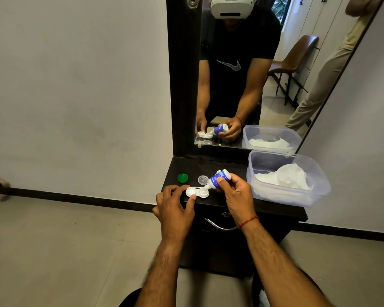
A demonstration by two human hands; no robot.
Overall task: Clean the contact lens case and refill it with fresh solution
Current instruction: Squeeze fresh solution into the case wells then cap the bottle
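Observation:
A white contact lens case (196, 192) with two round wells lies uncapped on the dark cabinet top (275, 209). My left hand (175, 207) steadies it, thumb on the left well's near rim. My right hand (235, 193) grips a small blue-and-white solution bottle (218, 178), tipped down to the left, its white nozzle over the right well. A green cap (183, 177) and a clear cap (202, 179) sit just behind the case.
A clear plastic tub (319, 191) holding crumpled white tissue (286, 178) stands at the right of the cabinet top. A tall mirror (286, 74) rises behind, reflecting me, a chair and another person. A drawer handle (217, 226) lies below the front edge.

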